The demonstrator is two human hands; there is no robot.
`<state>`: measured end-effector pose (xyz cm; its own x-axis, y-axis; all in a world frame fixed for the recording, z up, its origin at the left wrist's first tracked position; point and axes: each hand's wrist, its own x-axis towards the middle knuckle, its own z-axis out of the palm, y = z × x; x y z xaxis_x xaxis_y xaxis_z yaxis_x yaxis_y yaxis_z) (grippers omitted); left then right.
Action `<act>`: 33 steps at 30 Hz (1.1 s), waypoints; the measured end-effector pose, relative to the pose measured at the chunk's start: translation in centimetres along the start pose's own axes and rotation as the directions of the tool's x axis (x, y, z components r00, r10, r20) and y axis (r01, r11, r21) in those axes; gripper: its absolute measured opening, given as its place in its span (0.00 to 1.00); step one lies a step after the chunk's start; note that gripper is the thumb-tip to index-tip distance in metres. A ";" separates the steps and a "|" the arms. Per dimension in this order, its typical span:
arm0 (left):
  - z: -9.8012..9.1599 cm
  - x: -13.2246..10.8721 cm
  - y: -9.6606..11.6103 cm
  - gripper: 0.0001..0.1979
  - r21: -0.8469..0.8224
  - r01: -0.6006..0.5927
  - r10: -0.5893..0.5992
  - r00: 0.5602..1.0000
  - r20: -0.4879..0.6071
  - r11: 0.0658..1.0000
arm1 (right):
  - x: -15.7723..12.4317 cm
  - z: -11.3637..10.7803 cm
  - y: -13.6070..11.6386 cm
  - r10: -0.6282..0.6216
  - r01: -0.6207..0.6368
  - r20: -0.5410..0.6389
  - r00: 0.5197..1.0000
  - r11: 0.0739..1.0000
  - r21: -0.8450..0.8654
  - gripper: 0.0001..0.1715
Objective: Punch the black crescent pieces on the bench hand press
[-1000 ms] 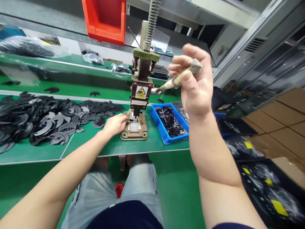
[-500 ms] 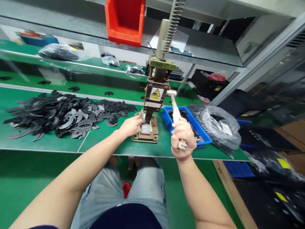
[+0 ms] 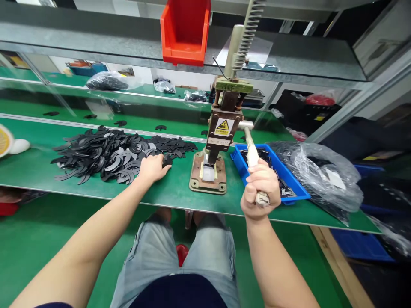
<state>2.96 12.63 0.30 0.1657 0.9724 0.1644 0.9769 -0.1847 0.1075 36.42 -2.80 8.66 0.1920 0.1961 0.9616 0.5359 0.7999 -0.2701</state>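
Observation:
My left hand (image 3: 153,167) rests at the right edge of the pile of black curved pieces (image 3: 99,154), its fingers over a dark piece; whether it grips one is hidden. My right hand (image 3: 261,184) is wrapped round the pale, taped lever handle (image 3: 252,154) of the hand press (image 3: 224,124). Under the press's dark ram, a whitish block (image 3: 208,173) sits on the brown base plate (image 3: 195,175), away from both hands.
A blue tray (image 3: 293,197) with small dark parts stands right of the press, beside a clear plastic bag (image 3: 324,171). An orange bin (image 3: 184,57) is on the shelf above. Single black pieces (image 3: 120,123) lie behind the pile. A yellow-and-white round object (image 3: 4,141) is far left.
My left hand has moved left from the press base to the pile of black pieces. My right hand still holds the lever. The camera view has shifted, showing more of the left side.

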 end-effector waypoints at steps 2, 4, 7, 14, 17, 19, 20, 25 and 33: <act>0.0 0.2 0.3 0.19 -0.066 -0.013 0.015 0.999 0.032 0.998 | 0.0 -0.1 0.0 0.001 -0.001 0.015 1.000 1.000 0.005 0.06; 0.0 0.2 0.7 0.17 -0.153 -0.010 0.016 0.999 0.040 0.988 | 0.0 -0.2 0.0 -0.006 0.006 0.035 0.999 1.000 0.001 0.05; -0.2 -0.2 1.3 0.14 -0.169 -0.134 0.140 0.990 0.027 0.976 | 0.1 -0.4 -0.1 -0.003 0.004 0.049 0.999 1.000 -0.021 0.05; -0.5 -4.4 1.7 0.13 -0.003 -0.466 0.462 0.876 0.136 0.885 | -0.2 -0.4 -0.1 0.018 -0.016 0.037 0.999 0.998 -0.059 0.07; -0.7 -4.9 1.1 0.15 -0.072 -0.443 0.449 0.886 0.117 0.893 | -0.3 -0.3 0.1 0.013 -0.011 0.025 1.000 0.998 -0.057 0.08; -0.8 -4.5 1.0 0.19 -0.111 -0.403 0.412 0.907 0.081 0.909 | -0.3 -0.2 0.1 0.004 -0.004 0.012 1.000 0.999 -0.055 0.08; -0.7 -4.3 1.1 0.22 -0.122 -0.391 0.401 0.914 0.068 0.912 | -0.3 -0.2 0.2 -0.004 0.004 0.007 1.000 0.999 -0.050 0.08; 0.9 -4.4 2.9 0.24 -0.172 -0.487 0.504 0.860 0.077 0.856 | -0.2 -0.3 0.2 -0.027 0.027 0.026 0.999 0.999 -0.023 0.07; 3.0 -6.1 3.5 0.21 -0.240 -0.267 0.288 0.956 0.056 0.933 | -0.2 -0.2 0.1 -0.029 0.029 0.011 1.000 0.999 -0.018 0.07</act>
<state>5.75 6.48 -3.27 0.4470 0.8846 0.1330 0.8353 -0.4660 0.2919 36.59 -2.89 8.47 0.1675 0.1789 0.9695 0.5558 0.7951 -0.2427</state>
